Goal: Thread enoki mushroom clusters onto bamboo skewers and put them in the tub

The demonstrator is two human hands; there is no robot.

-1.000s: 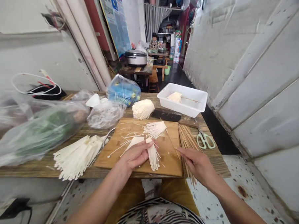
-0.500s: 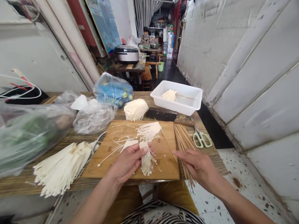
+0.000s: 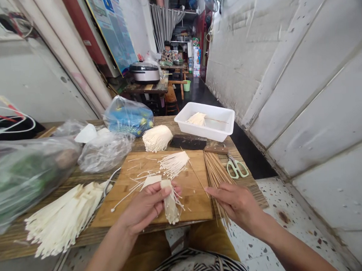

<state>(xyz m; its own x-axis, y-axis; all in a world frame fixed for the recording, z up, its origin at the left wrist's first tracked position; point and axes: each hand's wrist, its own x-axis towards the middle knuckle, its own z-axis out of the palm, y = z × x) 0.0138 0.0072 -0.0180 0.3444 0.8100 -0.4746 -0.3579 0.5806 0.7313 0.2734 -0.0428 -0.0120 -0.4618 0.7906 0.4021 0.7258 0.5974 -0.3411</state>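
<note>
My left hand (image 3: 145,207) holds a small bunch of pale enoki mushrooms (image 3: 170,204) over a bamboo cutting board (image 3: 196,200). My right hand (image 3: 235,203) pinches a thin bamboo skewer (image 3: 197,176) near its end, beside a pile of skewers (image 3: 216,180). Loose enoki stems and another enoki bunch (image 3: 174,163) lie on the board. A large heap of enoki (image 3: 63,218) sits on the table left of the board. Behind the board stands a further bunch (image 3: 157,138).
Behind the board lie a black cleaver (image 3: 187,142) and green-handled scissors (image 3: 236,169). A white plastic tray (image 3: 221,131) holds some enoki. Plastic bags (image 3: 105,152) crowd the table's left side. A seated person (image 3: 167,52) and a rice cooker (image 3: 144,72) are farther back.
The whole scene has slid left and slightly down in view as my head turned. Both hands keep nearly the same grip and position, with the small bunch still in my left hand.
</note>
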